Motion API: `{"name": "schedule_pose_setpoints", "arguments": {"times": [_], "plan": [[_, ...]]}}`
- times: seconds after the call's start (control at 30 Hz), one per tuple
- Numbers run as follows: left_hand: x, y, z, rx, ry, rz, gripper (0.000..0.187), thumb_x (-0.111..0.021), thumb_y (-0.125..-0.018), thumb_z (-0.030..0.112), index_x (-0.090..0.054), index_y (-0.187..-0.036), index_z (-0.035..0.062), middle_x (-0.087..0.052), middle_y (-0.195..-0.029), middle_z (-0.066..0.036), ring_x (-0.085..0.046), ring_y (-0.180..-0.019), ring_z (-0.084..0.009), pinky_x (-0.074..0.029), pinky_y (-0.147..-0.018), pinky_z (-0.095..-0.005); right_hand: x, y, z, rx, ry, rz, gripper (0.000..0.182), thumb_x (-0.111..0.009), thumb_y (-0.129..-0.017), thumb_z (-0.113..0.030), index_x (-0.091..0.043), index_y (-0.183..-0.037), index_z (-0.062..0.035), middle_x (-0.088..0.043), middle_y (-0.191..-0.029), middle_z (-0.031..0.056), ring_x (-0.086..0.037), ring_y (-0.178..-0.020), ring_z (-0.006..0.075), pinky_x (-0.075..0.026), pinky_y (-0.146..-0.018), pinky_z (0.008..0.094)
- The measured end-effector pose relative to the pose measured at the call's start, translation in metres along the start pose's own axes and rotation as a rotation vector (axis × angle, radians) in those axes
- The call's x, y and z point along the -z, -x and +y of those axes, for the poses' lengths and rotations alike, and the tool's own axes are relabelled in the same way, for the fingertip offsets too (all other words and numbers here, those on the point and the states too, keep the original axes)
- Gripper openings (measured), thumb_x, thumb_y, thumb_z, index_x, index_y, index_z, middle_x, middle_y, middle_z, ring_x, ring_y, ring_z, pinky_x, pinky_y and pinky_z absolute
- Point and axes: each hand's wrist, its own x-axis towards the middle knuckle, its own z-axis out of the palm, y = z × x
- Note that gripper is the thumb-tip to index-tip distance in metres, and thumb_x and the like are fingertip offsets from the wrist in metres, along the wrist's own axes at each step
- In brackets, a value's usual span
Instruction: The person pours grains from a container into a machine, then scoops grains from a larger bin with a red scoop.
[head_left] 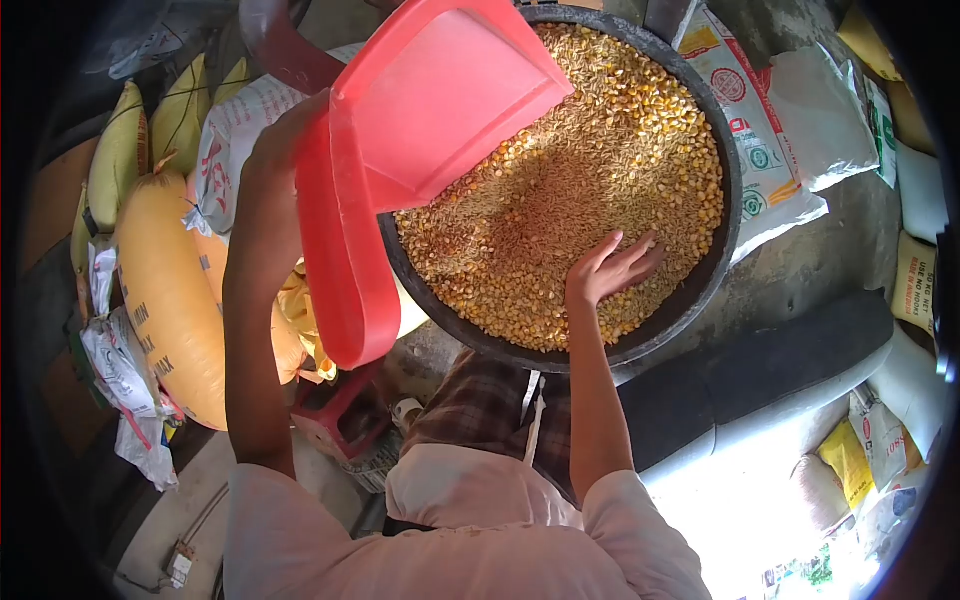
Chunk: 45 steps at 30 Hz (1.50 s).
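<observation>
A red plastic dustpan (450,110) is tilted over the left side of a round black tub (734,190). My left hand (285,135) holds the dustpan at its back, beside the broad handle that hangs down to the left of the tub; the fingers are mostly hidden behind the plastic. Mixed grain (540,200) fills the tub, with yellow corn kernels around the edges and paler, husked grain in the middle. My right hand (605,272) is open at the near right part of the grain, fingers spread and touching or just above its surface.
Full sacks stand to the left, among them a large orange sack (165,300). Printed white bags (745,110) lie right of the tub. A long black padded seat (760,385) is at the lower right. A red plastic stool (345,415) sits by my legs.
</observation>
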Motion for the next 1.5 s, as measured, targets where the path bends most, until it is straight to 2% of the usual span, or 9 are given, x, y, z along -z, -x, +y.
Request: {"name": "schedule_pose_setpoints", "arguments": {"times": [0.2, 0.33, 0.4, 0.6, 0.73, 0.87, 0.93, 1.07, 1.5], "plan": [[0.015, -0.005, 0.034, 0.412, 0.188, -0.174, 0.045, -0.055, -0.067, 0.001, -0.045, -0.110, 0.0063, -0.058, -0.088, -0.012, -0.057, -0.077, -0.0201, -0.044, -0.068, -0.0274, -0.002, -0.003, 0.001, 0.029, 0.002, 0.013, 0.055, -0.028, -0.084, -0.041, -0.024, -0.122, -0.0002, -0.012, -0.125, 0.0250, -0.012, -0.117, 0.0375, -0.015, -0.093, 0.0483], [0.006, -0.012, 0.033, 0.439, 0.278, -0.166, 0.043, -0.055, -0.065, 0.001, -0.047, -0.107, 0.0058, -0.058, -0.085, -0.012, -0.058, -0.075, -0.0227, -0.045, -0.066, -0.0285, -0.002, -0.001, -0.004, 0.053, 0.023, 0.041, 0.051, -0.029, -0.085, -0.035, -0.025, -0.120, 0.0017, -0.013, -0.125, 0.0248, -0.012, -0.117, 0.0376, -0.013, -0.093, 0.0500], [-0.005, -0.012, 0.032, 0.135, 0.125, -0.030, 0.039, -0.054, -0.066, 0.000, -0.049, -0.104, 0.0052, -0.058, -0.084, -0.013, -0.058, -0.075, -0.0236, -0.045, -0.064, -0.0285, -0.002, -0.002, -0.005, 0.046, 0.025, 0.032, 0.051, -0.029, -0.085, -0.036, -0.025, -0.120, 0.0013, -0.014, -0.125, 0.0246, -0.012, -0.117, 0.0377, -0.013, -0.093, 0.0502], [-0.016, -0.012, 0.035, 0.384, 0.235, -0.168, 0.038, -0.054, -0.066, 0.002, -0.050, -0.103, 0.0059, -0.058, -0.082, -0.013, -0.058, -0.071, -0.0250, -0.046, -0.062, -0.0283, -0.006, -0.003, 0.000, 0.062, 0.035, 0.035, 0.051, -0.029, -0.085, -0.036, -0.024, -0.120, 0.0004, -0.014, -0.125, 0.0242, -0.012, -0.117, 0.0380, -0.015, -0.092, 0.0511], [-0.012, -0.019, 0.020, 0.169, 0.158, -0.226, 0.037, -0.054, -0.068, 0.003, -0.049, -0.104, 0.0073, -0.058, -0.077, -0.012, -0.058, -0.066, -0.0225, -0.044, -0.058, -0.0265, -0.005, -0.001, -0.003, 0.064, 0.035, 0.058, 0.054, -0.029, -0.084, -0.040, -0.025, -0.121, -0.0019, -0.014, -0.124, 0.0242, -0.014, -0.116, 0.0376, -0.017, -0.091, 0.0505], [-0.017, -0.018, -0.004, 0.256, 0.248, -0.277, 0.032, -0.053, -0.070, 0.006, -0.050, -0.102, 0.0069, -0.057, -0.072, -0.011, -0.056, -0.061, -0.0215, -0.043, -0.056, -0.0258, -0.008, -0.001, -0.004, 0.058, 0.045, 0.073, 0.052, -0.030, -0.084, -0.039, -0.025, -0.121, -0.0024, -0.016, -0.124, 0.0238, -0.014, -0.116, 0.0371, -0.017, -0.091, 0.0506], [-0.027, -0.013, -0.022, 0.131, 0.065, -0.130, 0.023, -0.055, -0.071, 0.013, -0.053, -0.092, 0.0029, -0.057, -0.072, -0.007, -0.056, -0.067, -0.0189, -0.043, -0.059, -0.0262, -0.008, -0.001, -0.008, 0.082, 0.026, 0.067, 0.051, -0.031, -0.084, -0.036, -0.026, -0.121, -0.0011, -0.016, -0.124, 0.0239, -0.013, -0.116, 0.0378, -0.016, -0.091, 0.0514], [-0.032, -0.013, -0.045, 0.092, -0.128, -0.278, 0.028, -0.052, -0.072, 0.011, -0.051, -0.099, 0.0069, -0.055, -0.072, -0.009, -0.054, -0.061, -0.0198, -0.042, -0.057, -0.0259, -0.010, -0.001, -0.008, 0.136, 0.000, 0.082, 0.050, -0.032, -0.084, -0.034, -0.027, -0.120, 0.0002, -0.016, -0.124, 0.0238, -0.012, -0.116, 0.0386, -0.015, -0.091, 0.0521], [-0.041, -0.011, -0.050, 0.383, 0.053, -0.331, 0.032, -0.055, -0.068, 0.014, -0.051, -0.100, 0.0101, -0.055, -0.082, -0.007, -0.053, -0.073, -0.0187, -0.041, -0.064, -0.0275, -0.017, -0.001, -0.011, 0.152, 0.009, 0.104, 0.052, -0.031, -0.084, -0.034, -0.026, -0.120, 0.0021, -0.017, -0.122, 0.0253, -0.013, -0.115, 0.0402, -0.015, -0.091, 0.0527]]}}
